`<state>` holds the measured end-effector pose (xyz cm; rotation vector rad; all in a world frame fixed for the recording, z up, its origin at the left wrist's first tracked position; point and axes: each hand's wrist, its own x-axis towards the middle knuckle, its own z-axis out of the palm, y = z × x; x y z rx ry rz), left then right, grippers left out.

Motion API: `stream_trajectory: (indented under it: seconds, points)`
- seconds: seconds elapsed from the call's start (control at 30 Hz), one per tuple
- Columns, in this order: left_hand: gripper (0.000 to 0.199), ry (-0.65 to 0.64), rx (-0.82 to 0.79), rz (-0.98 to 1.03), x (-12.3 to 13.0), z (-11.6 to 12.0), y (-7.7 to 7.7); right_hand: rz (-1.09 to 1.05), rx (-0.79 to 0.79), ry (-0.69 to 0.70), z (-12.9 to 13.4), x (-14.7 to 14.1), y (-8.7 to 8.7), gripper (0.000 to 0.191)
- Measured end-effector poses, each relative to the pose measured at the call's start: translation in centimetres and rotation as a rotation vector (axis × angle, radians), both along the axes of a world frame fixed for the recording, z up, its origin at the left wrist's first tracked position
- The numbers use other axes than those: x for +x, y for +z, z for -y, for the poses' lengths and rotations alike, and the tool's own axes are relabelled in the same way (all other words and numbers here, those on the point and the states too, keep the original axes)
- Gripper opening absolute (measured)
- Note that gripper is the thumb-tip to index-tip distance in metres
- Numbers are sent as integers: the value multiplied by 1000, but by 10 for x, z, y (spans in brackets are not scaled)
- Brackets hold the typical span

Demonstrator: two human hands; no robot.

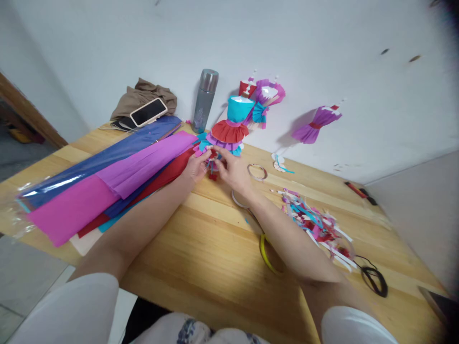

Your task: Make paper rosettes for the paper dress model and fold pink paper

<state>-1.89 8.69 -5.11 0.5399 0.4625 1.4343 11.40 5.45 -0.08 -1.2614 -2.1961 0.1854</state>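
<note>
Both my hands meet at a small multicoloured paper flower [214,154] with red, pink and blue parts. My left hand [198,165] is closed on its left side. My right hand [231,169] has thumb and fingers bent against its right side; the fingertips partly cover it. Just behind stands a paper dress [229,129] with a blue top and red and purple ruffles, close to my fingers. Rolls of tape lie near my right hand and forearm: a thin ring [257,172], another half hidden, and a yellow one [268,258].
Folded crepe paper [143,172] covers the table's left, with a phone [148,112] and brown cloth [143,98] behind. A flask [205,101] stands by the wall. More paper dresses [315,125] lean there. Paper scraps [317,220], a black cord [375,281] and a cutter [360,192] lie right.
</note>
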Motion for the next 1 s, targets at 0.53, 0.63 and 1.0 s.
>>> stream_trajectory:
  seconds: [0.53, 0.63, 1.0]
  points:
    - [15, 58, -27, -6, 3, -9, -9, 347, 25, -62, 7, 0, -2, 54]
    - [16, 64, -32, -10, 4, -11, -9, 365, 22, -75, 7, 1, -1, 54]
    - [15, 64, -47, -9, 6, -10, -7, 372, 9, -83, 9, 3, -2, 54]
